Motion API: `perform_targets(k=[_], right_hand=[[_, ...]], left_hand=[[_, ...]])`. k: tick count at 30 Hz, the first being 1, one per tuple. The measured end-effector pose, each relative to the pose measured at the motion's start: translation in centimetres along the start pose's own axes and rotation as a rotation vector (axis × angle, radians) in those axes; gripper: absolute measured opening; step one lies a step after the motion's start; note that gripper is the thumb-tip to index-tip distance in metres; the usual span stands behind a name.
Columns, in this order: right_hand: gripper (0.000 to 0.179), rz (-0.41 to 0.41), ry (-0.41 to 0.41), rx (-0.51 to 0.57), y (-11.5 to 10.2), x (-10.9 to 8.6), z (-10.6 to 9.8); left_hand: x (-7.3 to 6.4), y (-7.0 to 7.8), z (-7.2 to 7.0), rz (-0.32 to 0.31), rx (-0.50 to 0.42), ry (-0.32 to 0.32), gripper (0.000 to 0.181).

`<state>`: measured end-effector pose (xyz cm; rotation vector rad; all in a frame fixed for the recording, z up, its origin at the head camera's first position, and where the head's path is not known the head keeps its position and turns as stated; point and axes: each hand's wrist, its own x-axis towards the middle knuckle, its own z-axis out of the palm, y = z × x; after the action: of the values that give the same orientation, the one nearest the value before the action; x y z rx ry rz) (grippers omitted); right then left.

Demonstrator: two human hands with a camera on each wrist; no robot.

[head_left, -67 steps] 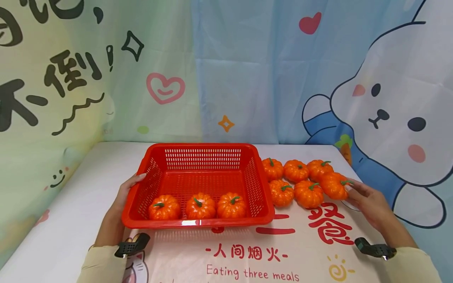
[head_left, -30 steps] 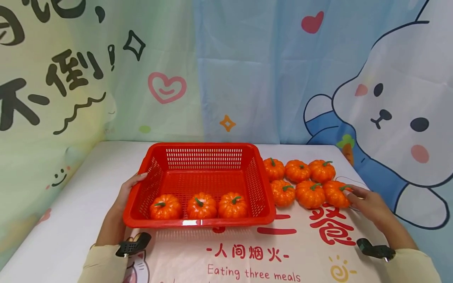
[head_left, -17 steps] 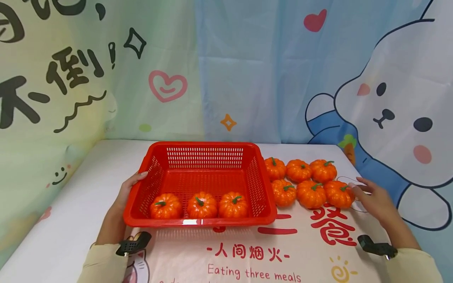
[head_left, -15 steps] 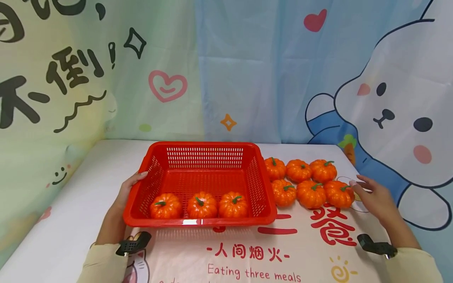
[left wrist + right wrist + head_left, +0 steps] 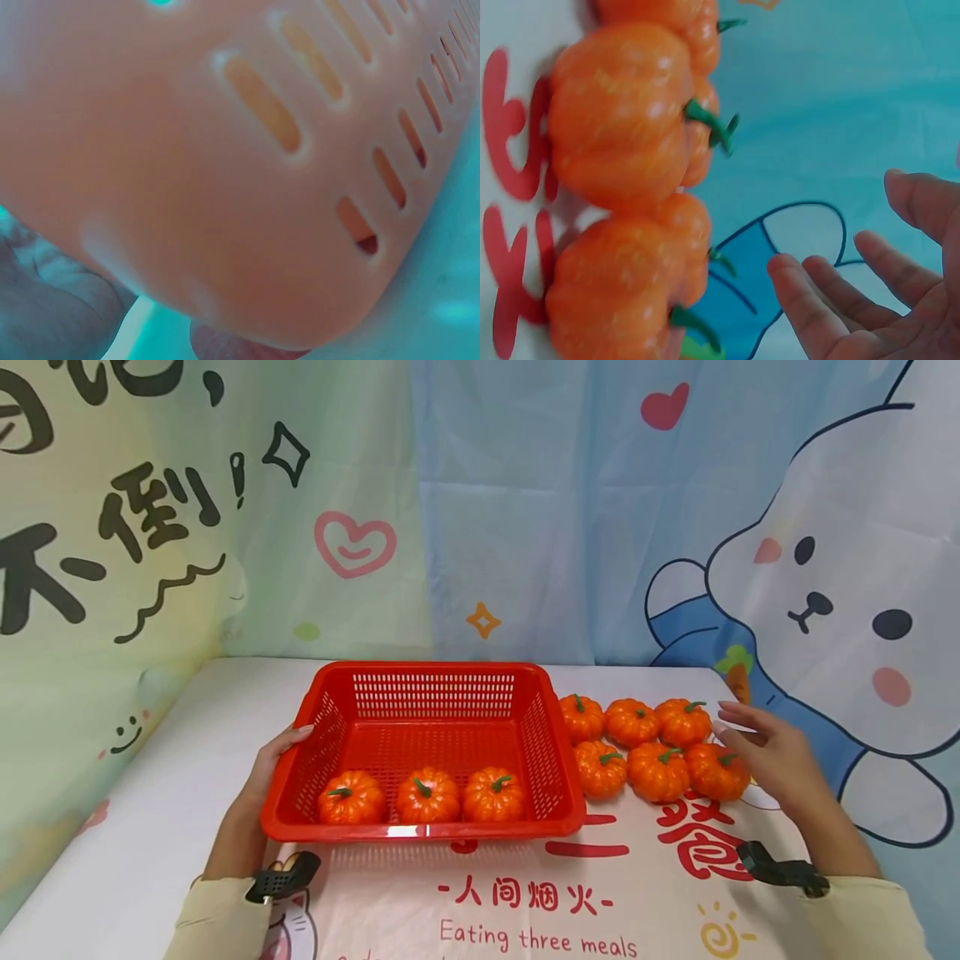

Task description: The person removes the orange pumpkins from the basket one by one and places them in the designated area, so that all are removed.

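Note:
My left hand (image 5: 258, 777) grips the left side of a red plastic basket (image 5: 551, 806), thumb over the rim; the left wrist view shows the slotted wall (image 5: 180, 187) close up. Three small orange pumpkins (image 5: 427, 796) with green stems sit along the near side inside. Right of the basket, several more pumpkins stand in two rows on the table. My right hand (image 5: 776, 756), empty with fingers spread, hovers beside the back row's right-end pumpkin (image 5: 683, 723) and above the front row's right-end pumpkin (image 5: 716, 772). In the right wrist view the fingers (image 5: 810, 304) are apart from the pumpkins.
A printed paper mat (image 5: 540, 868) with red lettering lies under the basket and front pumpkins on the white table (image 5: 142, 827). A cartoon curtain (image 5: 502, 527) hangs behind the table's far edge.
My right hand set a pumpkin down at the right end of the front row and let go. It then moved up and left towards the back row. The left hand and basket stayed put.

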<state>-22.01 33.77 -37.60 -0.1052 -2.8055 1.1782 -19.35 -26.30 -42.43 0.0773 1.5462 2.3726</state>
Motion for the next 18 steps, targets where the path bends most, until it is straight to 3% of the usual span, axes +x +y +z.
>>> perform_targets(k=[6,13,18], right_hand=[[0.057,-0.034,-0.026,0.076,-1.5,0.0,1.1],[0.057,-0.116,-0.069,0.142,-3.0,0.2,2.8],[0.056,-0.146,-0.117,0.182,-4.2,0.3,3.6]], left_hand=[[0.0,0.1,0.0,0.014,-0.015,-0.026,0.04],[0.1,-0.4,0.0,-0.016,0.044,0.076,0.047],[0.2,-0.2,0.1,-0.011,0.042,0.058,0.046]])
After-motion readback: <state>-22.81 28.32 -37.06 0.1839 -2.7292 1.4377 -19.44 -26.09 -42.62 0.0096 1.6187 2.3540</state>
